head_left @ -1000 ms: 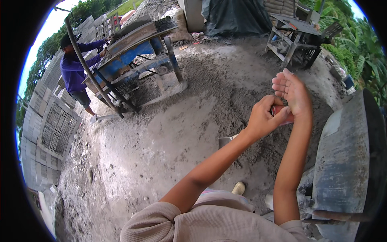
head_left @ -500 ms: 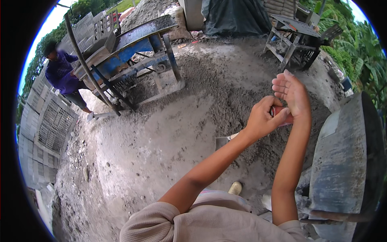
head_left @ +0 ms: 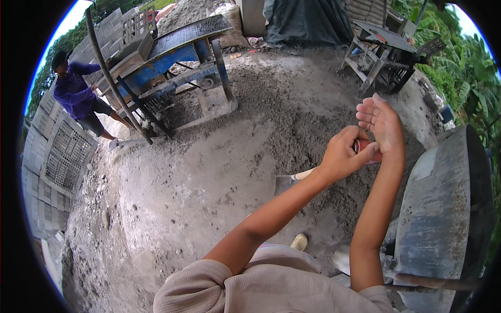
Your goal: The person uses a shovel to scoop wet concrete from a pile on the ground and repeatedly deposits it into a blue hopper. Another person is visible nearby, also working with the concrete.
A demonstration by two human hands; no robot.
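Observation:
My left hand (head_left: 347, 155) is closed, its thumb and fingers round a small red object (head_left: 371, 152) with a dark end, held against my right wrist. I cannot make out what kind of thing it is, as the fingers and wrist hide part of it. My right hand (head_left: 383, 125) is raised, palm turned to the left, with the fingers stretched and a little curved and nothing in them. Below my left forearm a shovel (head_left: 285, 183) lies on the ground, its metal blade and pale handle partly showing.
A large grey metal drum (head_left: 436, 208) stands close at my right. At the far left, a person in purple (head_left: 75, 99) works by a blue machine table (head_left: 172, 57). A wooden stand (head_left: 376, 52) is at the back right. Stacked grey blocks (head_left: 39, 167) line the left side.
My hands have shifted slightly right and keep nearly the same pose. The person at the left has straightened somewhat, with an arm out toward the machine. The view has tilted a little.

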